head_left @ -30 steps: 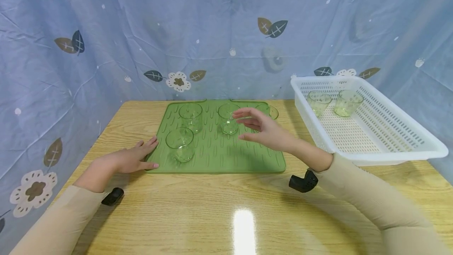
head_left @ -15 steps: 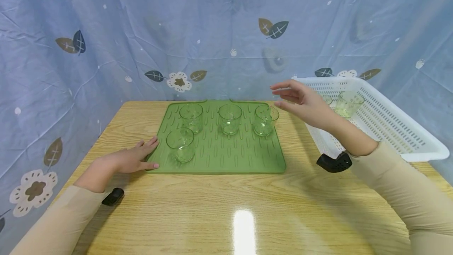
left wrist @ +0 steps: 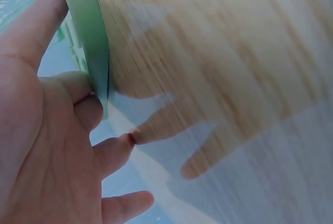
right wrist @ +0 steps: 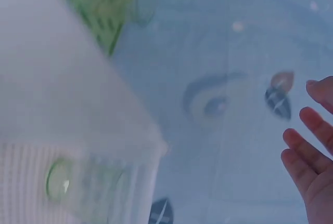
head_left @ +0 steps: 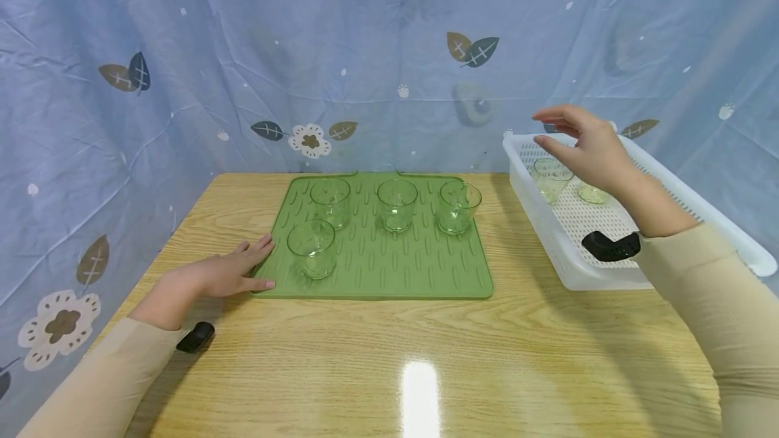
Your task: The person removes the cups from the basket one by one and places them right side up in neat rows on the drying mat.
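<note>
My left hand rests at the left edge of a green ribbed mat, thumb and fingers spread over its rim. In the left wrist view the fingers lie along the mat's green edge. Several clear green-tinted glasses stand upright on the mat: a front-left glass, a back-left glass, a middle glass and a right glass. My right hand hovers over a white basket, fingers loosely bent, holding nothing. Beneath it are one glass and a second glass, partly hidden by the hand.
The basket stands at the right of the wooden table, its wall higher than the mat. A blue patterned curtain hangs behind the table and along both sides.
My right hand has moved right and up, from above the mat to over the basket, uncovering the right glass. The left hand stays at the mat's edge.
</note>
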Motion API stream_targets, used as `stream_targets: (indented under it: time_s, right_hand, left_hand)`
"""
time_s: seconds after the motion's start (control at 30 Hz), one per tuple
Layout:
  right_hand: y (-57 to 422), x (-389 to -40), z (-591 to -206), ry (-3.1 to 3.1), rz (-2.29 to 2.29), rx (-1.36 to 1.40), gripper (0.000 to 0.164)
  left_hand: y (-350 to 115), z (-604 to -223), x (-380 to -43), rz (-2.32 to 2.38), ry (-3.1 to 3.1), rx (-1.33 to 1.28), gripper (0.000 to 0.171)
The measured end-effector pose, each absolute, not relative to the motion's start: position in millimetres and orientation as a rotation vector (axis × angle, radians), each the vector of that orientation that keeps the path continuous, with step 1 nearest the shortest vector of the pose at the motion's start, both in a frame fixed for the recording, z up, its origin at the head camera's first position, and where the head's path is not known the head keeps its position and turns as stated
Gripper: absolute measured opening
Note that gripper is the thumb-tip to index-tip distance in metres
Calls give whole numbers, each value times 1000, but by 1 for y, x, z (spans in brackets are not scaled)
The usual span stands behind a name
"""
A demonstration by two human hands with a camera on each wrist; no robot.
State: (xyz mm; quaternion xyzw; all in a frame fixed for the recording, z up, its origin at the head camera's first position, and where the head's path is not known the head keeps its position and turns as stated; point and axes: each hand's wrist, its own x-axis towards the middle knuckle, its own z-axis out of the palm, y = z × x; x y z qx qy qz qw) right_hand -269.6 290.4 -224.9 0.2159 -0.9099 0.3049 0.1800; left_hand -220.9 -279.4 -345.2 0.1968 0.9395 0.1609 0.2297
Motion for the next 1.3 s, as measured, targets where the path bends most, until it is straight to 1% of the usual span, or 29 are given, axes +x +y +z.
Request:
stream_targets:
  time_s: [0.13, 0.27, 0.43, 0.57, 0.67, 0.8, 1.03, 1.3]
  right_hand:
    - [302, -285, -227, -2629, 790, 588, 42]
    - [316, -303, -232, -2696, 782, 531, 47]
    - [327, -317, -243, -2780, 870, 414, 55]
    - [331, -326, -255, -2845, 919, 256, 67]
    - [334, -331, -263, -2868, 943, 144, 76]
    - [340, -336, -272, -2917, 961, 71, 82]
    - [354, -342, -279, -3047, 908, 26, 102]
    - [359, -346, -289, -3212, 903, 24, 112]
  left_hand:
    - [-280, -347, -221, 430, 2594, 543, 98]
    - [-279, -346, -221, 431, 2591, 529, 99]
    - [-279, -344, -222, 424, 2589, 528, 99]
    - [-278, -342, -223, 415, 2591, 525, 98]
    - [-278, -342, -223, 415, 2591, 522, 98]
    - [-277, -343, -223, 424, 2584, 515, 98]
    - [-278, -343, -222, 438, 2584, 511, 97]
    - [-279, -346, -222, 432, 2592, 524, 98]
